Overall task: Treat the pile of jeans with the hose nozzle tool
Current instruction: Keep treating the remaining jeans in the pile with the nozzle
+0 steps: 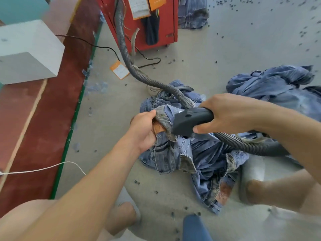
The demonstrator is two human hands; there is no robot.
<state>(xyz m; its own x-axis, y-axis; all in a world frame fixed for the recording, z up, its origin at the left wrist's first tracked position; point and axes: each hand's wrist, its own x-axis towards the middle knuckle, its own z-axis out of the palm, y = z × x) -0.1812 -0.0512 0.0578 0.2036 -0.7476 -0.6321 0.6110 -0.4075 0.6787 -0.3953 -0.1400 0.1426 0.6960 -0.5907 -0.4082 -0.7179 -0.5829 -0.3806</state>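
A pile of blue jeans [205, 153] lies crumpled on the grey floor in the middle of the head view. My left hand [144, 129] grips the waistband of the top pair and holds it lifted. My right hand [225, 113] is closed around the dark grey hose nozzle tool [189, 121], whose mouth presses against that waistband just right of my left hand. A ribbed grey hose [126, 56] runs from the nozzle up to the red machine, and another stretch of hose [250, 146] loops under my right forearm across the jeans.
A red machine [156, 20] with paper tags stands at the top. A second heap of jeans [271, 86] lies at the right, another at the top behind the machine. Black cables, an orange tag [119, 69] and small dark bits litter the floor. A red strip and grey block border the left.
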